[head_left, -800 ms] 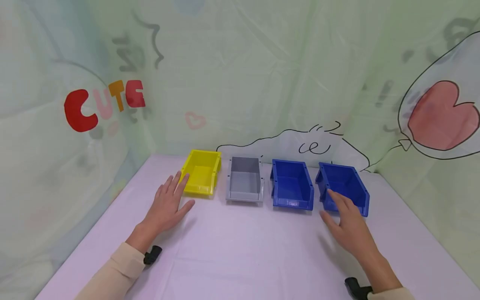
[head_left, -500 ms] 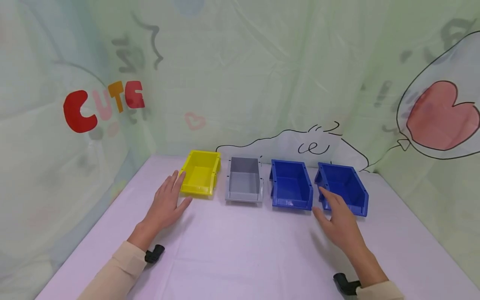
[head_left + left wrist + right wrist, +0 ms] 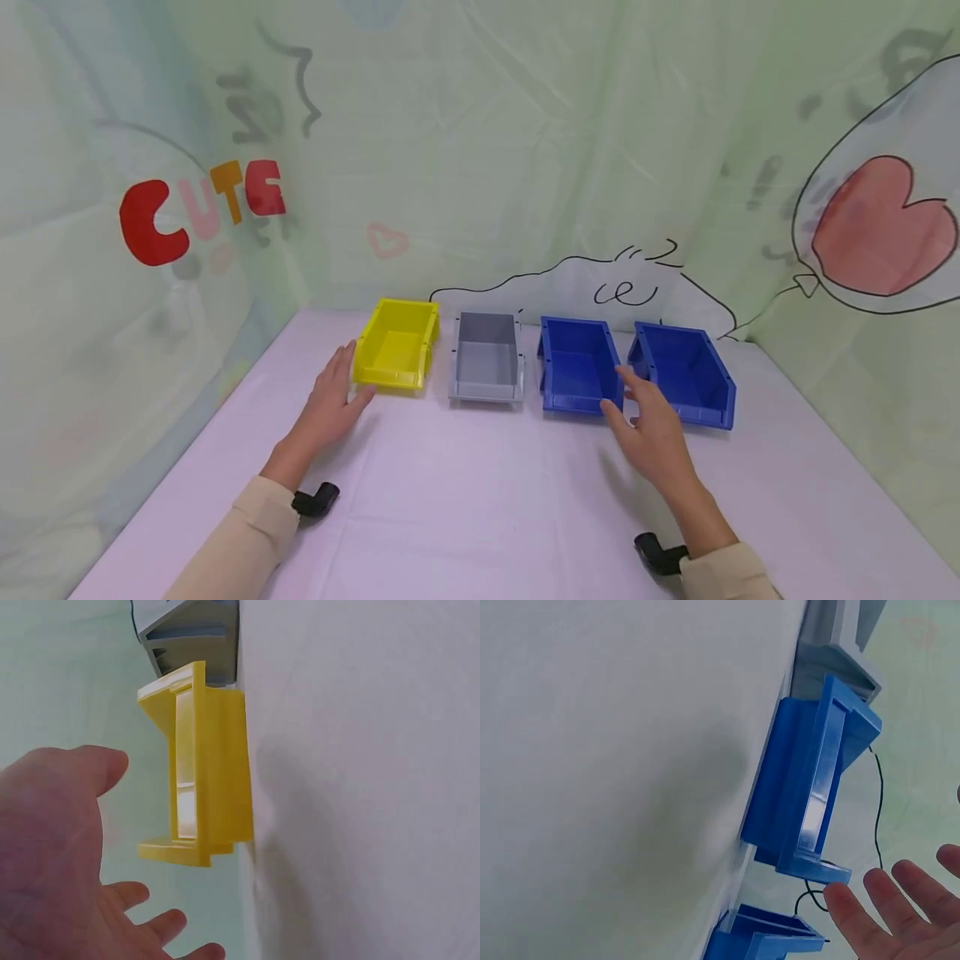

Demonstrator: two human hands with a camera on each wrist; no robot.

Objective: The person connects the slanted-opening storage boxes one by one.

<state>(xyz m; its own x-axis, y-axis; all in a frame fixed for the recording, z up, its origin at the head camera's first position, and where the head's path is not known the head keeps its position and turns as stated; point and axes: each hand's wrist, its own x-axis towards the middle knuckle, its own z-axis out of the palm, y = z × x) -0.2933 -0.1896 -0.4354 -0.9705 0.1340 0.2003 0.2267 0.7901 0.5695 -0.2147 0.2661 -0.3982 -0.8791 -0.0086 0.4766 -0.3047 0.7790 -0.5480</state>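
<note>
Beside the near-left corner of a yellow storage bin [image 3: 388, 378], my left hand [image 3: 322, 410] hovers with fingers extended and thumb spread. The left wrist view shows this hand [image 3: 52, 840] holding nothing, with a gap between the thumb and the yellow bin [image 3: 225, 765]. My right hand [image 3: 651, 433] hovers at the near-right corner of the left blue bin [image 3: 577, 402], fingers loosely spread. In the right wrist view its fingers [image 3: 855, 922] are near that blue bin's [image 3: 780, 780] corner; contact cannot be told. The right blue bin [image 3: 705, 414] lies beyond this hand.
A grey bin [image 3: 487, 392] stands between the yellow and left blue bins. All the bins sit in a row at the back of the pale tabletop [image 3: 465, 500]. A printed curtain [image 3: 487, 167] encloses the back and sides.
My right hand has moved left, from in front of the right blue bin to the left blue bin's near-right corner. My left hand has shifted only slightly.
</note>
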